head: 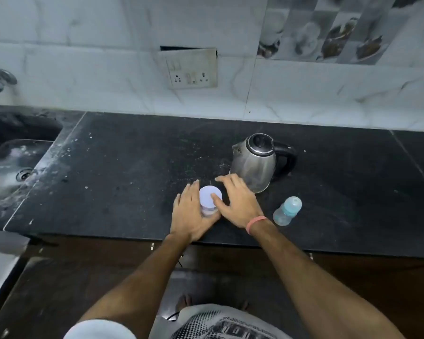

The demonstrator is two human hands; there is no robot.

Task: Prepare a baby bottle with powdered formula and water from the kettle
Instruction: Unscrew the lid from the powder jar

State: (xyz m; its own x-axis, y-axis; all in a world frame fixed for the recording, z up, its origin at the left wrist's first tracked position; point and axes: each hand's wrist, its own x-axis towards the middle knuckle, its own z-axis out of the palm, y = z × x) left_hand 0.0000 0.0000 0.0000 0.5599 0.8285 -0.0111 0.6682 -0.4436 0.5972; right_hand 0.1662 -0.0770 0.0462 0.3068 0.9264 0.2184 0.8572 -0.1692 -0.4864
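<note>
**Hands set on formula jar, lid unopened**

Both hands are placed at the formula jar (209,200) on the desk (123,167): left hand (190,215) wrapped around its body, right hand (235,200) spread open, thumb on the lid. The body should be held firm while the lid is twisted. Kettle (256,162) is crowded just behind; baby bottle (287,211) stands capped, rightward.

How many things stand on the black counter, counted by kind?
Small clear jar with white round lid: 1
Steel electric kettle with black handle: 1
Clear plastic baby bottle with pale blue cap: 1
Total: 3
</note>
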